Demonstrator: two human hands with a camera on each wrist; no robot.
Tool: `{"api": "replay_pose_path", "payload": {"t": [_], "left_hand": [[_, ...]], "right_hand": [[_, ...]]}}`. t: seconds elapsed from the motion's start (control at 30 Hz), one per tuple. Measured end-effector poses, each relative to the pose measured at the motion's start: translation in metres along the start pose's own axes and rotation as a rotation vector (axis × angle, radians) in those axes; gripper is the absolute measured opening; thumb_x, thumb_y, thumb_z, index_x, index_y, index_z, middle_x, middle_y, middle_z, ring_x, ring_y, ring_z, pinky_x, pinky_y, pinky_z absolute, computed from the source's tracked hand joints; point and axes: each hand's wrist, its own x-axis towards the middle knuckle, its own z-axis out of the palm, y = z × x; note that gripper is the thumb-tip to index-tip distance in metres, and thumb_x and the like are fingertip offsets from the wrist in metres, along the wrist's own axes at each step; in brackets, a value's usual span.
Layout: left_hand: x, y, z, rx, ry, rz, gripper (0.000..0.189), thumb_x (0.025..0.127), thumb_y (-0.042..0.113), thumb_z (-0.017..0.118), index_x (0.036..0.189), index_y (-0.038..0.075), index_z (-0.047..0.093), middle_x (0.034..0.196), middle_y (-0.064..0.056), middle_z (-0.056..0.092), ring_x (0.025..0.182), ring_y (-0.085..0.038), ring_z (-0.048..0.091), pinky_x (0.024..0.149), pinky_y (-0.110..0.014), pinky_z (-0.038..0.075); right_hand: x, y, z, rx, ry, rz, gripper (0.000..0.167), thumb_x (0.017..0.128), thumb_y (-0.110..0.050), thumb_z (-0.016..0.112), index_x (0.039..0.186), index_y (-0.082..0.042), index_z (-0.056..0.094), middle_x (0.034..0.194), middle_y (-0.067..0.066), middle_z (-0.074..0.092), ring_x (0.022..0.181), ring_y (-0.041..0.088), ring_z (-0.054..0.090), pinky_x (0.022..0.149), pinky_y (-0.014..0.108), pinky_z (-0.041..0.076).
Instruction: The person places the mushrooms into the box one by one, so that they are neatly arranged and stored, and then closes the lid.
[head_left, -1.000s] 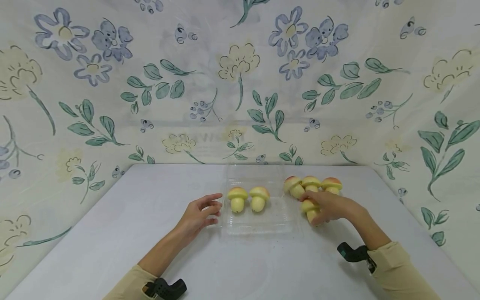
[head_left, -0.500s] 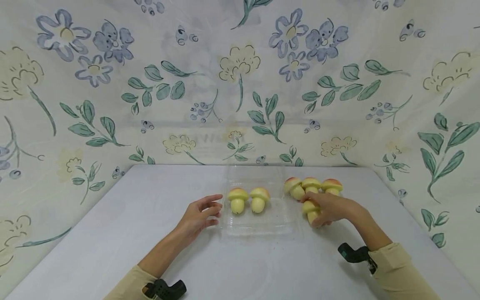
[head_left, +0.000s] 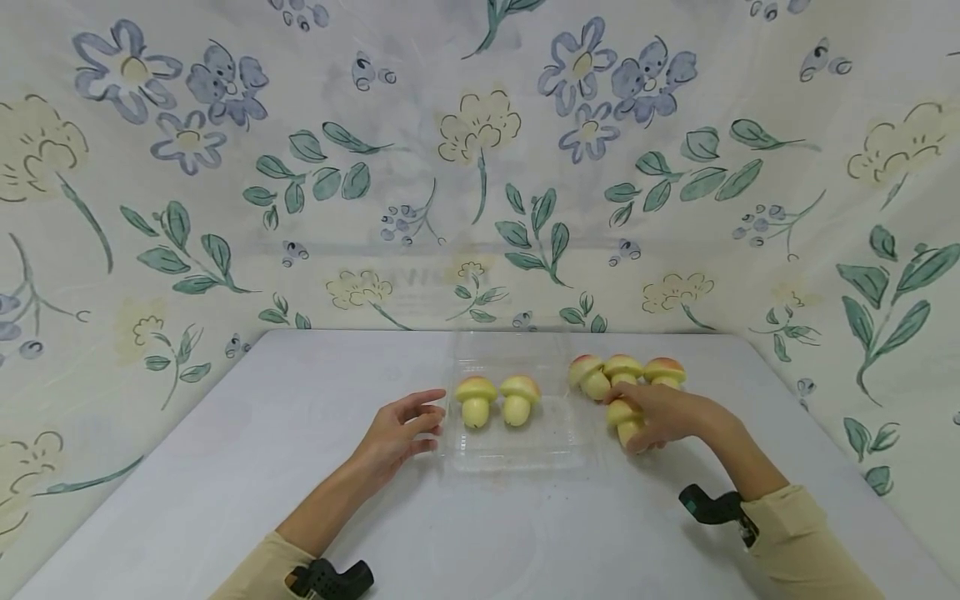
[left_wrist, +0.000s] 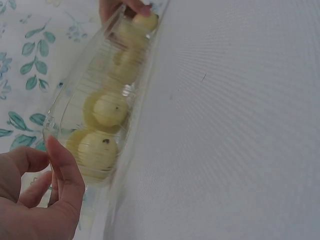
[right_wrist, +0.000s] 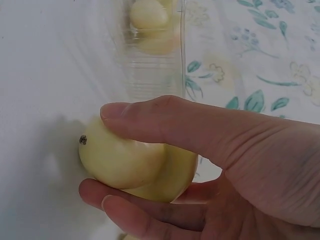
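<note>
A clear plastic container (head_left: 517, 454) lies at the middle of the table, with two yellow mushroom-shaped pieces side by side inside, the left one (head_left: 476, 402) and the right one (head_left: 517, 400). My left hand (head_left: 401, 429) is at its left edge, thumb and fingers pinching the rim in the left wrist view. To the right of the container, my right hand (head_left: 660, 412) grips another yellow mushroom-shaped piece (right_wrist: 120, 155), thumb on one side and fingers on the other. A dark spot marks its rounded stem end. Part of its cap is hidden behind the fingers.
Behind the right hand sit three more mushroom-shaped pieces with reddish caps, a tilted one (head_left: 589, 377), a middle one (head_left: 622, 367) and a right one (head_left: 664, 370). A floral-patterned sheet (head_left: 480, 183) rises behind the white table (head_left: 300, 400).
Almost nothing differs. My right hand and the mushroom-shaped piece it holds have shifted very slightly to the right; my left hand has stayed at the container's edge.
</note>
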Motion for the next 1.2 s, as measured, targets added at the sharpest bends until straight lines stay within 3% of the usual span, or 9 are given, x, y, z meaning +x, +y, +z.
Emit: {"api": "replay_pose_path", "payload": {"t": [0.43, 0.7, 0.97, 1.2], "left_hand": [[0.000, -0.001, 0.000, 0.004, 0.004, -0.005, 0.047, 0.096, 0.008, 0.061, 0.141, 0.004, 0.049, 0.103, 0.000, 0.057, 0.086, -0.012, 0.059, 0.071, -0.022, 0.056], [0.002, -0.001, 0.000, 0.002, -0.010, 0.003, 0.048, 0.096, 0.008, 0.061, 0.142, 0.003, 0.048, 0.103, 0.001, 0.057, 0.087, -0.013, 0.059, 0.071, -0.022, 0.056], [0.002, -0.002, 0.000, 0.003, -0.019, 0.001, 0.050, 0.095, 0.008, 0.061, 0.143, 0.002, 0.046, 0.103, 0.001, 0.057, 0.087, -0.013, 0.059, 0.071, -0.023, 0.056], [0.003, -0.003, -0.001, -0.003, -0.017, 0.003, 0.050, 0.096, 0.008, 0.060, 0.143, 0.003, 0.046, 0.102, 0.002, 0.058, 0.086, -0.012, 0.059, 0.071, -0.023, 0.056]], "right_hand": [[-0.002, 0.003, -0.008, -0.043, 0.027, -0.017, 0.060, 0.081, -0.017, 0.079, 0.132, -0.018, 0.048, 0.100, 0.006, 0.054, 0.070, 0.017, 0.055, 0.062, 0.029, 0.048], [-0.005, 0.005, -0.013, -0.038, 0.084, -0.126, 0.063, 0.082, -0.017, 0.077, 0.137, -0.011, 0.047, 0.099, 0.008, 0.057, 0.068, 0.014, 0.055, 0.059, 0.028, 0.050], [-0.006, 0.000, -0.015, -0.164, 0.249, -0.215, 0.061, 0.080, -0.024, 0.080, 0.134, -0.014, 0.053, 0.096, 0.001, 0.062, 0.080, 0.014, 0.052, 0.074, 0.029, 0.040], [-0.005, -0.005, -0.014, -0.119, 0.290, -0.224, 0.064, 0.081, -0.025, 0.080, 0.136, -0.013, 0.051, 0.101, 0.006, 0.060, 0.084, 0.017, 0.054, 0.071, 0.027, 0.047]]}}
